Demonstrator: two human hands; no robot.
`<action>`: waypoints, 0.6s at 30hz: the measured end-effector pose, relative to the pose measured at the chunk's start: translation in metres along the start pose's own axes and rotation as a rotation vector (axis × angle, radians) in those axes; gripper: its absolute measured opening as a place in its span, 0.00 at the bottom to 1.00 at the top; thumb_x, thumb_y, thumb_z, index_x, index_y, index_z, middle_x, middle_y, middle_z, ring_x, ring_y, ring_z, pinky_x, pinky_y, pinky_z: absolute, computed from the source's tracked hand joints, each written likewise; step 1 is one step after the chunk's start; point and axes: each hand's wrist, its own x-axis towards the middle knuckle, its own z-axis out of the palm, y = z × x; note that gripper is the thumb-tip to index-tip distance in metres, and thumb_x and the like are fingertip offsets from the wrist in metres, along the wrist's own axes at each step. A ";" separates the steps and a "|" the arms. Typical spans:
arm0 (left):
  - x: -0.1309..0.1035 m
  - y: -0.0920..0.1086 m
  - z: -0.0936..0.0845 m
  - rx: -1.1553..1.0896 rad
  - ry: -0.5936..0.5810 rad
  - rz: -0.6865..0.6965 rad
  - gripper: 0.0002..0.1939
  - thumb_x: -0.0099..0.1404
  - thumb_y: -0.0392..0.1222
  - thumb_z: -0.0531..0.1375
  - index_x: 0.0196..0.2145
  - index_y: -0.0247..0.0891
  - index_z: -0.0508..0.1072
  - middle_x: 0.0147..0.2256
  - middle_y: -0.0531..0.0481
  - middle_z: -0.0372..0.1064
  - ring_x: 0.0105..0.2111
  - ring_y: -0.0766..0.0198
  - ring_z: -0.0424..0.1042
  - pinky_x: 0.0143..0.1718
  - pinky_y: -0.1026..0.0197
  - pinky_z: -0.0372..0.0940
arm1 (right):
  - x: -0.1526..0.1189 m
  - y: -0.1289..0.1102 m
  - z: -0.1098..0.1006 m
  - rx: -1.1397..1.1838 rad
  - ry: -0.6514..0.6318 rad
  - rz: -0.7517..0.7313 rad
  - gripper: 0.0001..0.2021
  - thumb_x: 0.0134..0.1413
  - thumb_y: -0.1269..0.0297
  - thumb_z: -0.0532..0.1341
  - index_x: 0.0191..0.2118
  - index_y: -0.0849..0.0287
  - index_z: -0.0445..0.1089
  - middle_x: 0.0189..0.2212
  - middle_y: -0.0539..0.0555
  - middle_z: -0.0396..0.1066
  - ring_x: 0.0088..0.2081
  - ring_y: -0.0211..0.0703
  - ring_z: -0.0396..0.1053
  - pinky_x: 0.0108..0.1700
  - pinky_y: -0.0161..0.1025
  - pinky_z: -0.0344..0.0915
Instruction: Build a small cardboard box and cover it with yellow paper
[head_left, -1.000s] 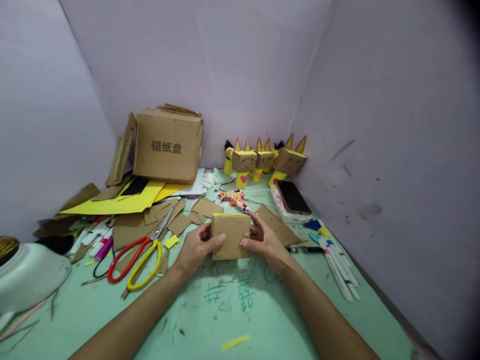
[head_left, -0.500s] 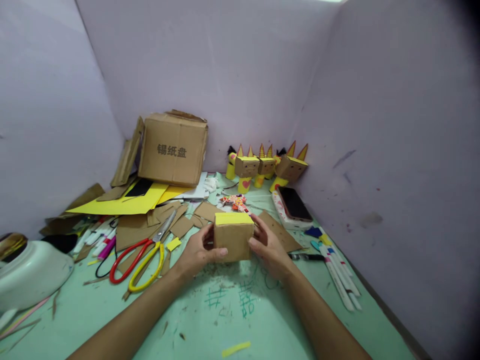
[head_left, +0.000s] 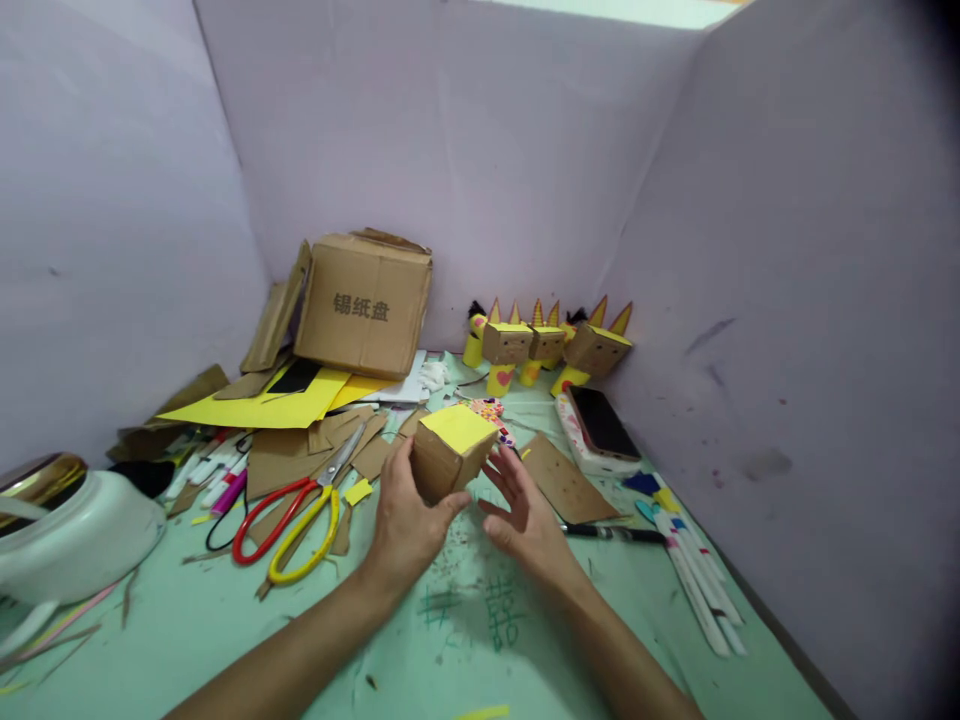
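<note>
A small cardboard box (head_left: 439, 468) with a yellow paper top is held above the green table (head_left: 600, 640), turned so that one corner faces me. My left hand (head_left: 412, 520) grips it from the left, thumb at the lower front and fingers along the side. On the right, my right hand (head_left: 521, 515) is close to the box with its fingers apart and curved, holding nothing. A piece of patterned red and white paper (head_left: 495, 410) lies partly hidden behind the box.
Scissors (head_left: 315, 500) with red and yellow handles lie on cardboard scraps to the left. Behind stand a large cardboard box (head_left: 364, 305) and several yellow box-headed figures (head_left: 506, 345). A phone (head_left: 602, 422), a black pen (head_left: 615, 534) and white markers (head_left: 694, 590) are at right.
The small box has turned from facing me flat to showing a corner, with more of its yellow top visible. My right hand has come off it. The view has shifted slightly.
</note>
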 end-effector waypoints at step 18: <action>-0.037 0.001 0.002 0.089 -0.423 0.793 0.29 0.57 0.29 0.53 0.57 0.37 0.58 0.59 0.33 0.53 0.57 0.47 0.57 0.54 0.43 0.58 | 0.010 -0.005 -0.008 0.210 0.108 0.012 0.35 0.32 0.51 0.71 0.50 0.55 0.64 0.48 0.57 0.71 0.50 0.57 0.67 0.51 0.49 0.64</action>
